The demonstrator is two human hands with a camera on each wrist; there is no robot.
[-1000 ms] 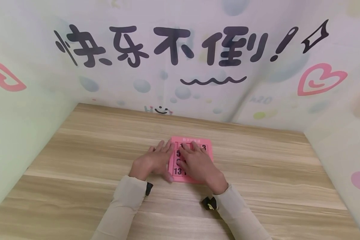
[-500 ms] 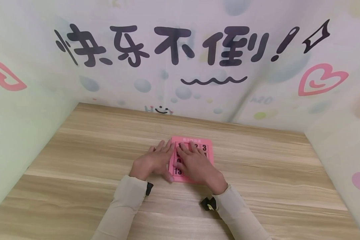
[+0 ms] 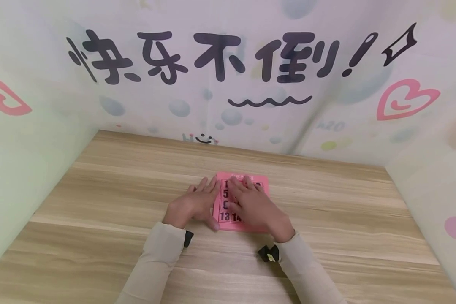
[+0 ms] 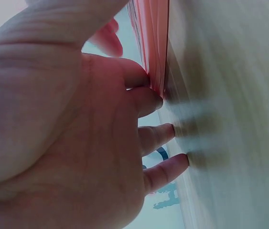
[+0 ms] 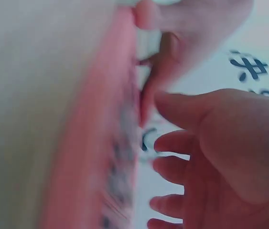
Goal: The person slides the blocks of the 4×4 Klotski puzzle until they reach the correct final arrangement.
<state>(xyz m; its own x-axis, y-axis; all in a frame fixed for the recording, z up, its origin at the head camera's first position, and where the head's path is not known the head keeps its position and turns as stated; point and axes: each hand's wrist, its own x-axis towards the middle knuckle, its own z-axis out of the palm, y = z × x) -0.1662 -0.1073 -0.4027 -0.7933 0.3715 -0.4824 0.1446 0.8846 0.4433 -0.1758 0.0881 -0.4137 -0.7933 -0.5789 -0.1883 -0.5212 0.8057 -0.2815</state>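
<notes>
A pink sliding number puzzle [image 3: 226,217] lies flat on the wooden table, its black 1, 5, 9, 13 and 14 showing along the left part. My left hand [image 3: 195,204] is spread beside it, thumb at the near left corner and fingertips along the left edge. In the left wrist view, fingertips touch the edge of the puzzle [image 4: 156,38]. My right hand [image 3: 257,207] hovers low over the tiles with fingers extended, hiding most of the middle and right columns. The right wrist view catches its fingers [image 5: 170,164] apart from the blurred puzzle [image 5: 84,157].
The wood-grain table [image 3: 110,185] extends on all sides of the puzzle. Behind it hangs a white printed backdrop [image 3: 220,93] with large black characters, with pale panels at left and right. Black bands [image 3: 269,253] sit at the wrists.
My right hand first shifts slightly left over the tiles, then back to the right, uncovering the 5 and 14. My left hand and the puzzle stay in place.
</notes>
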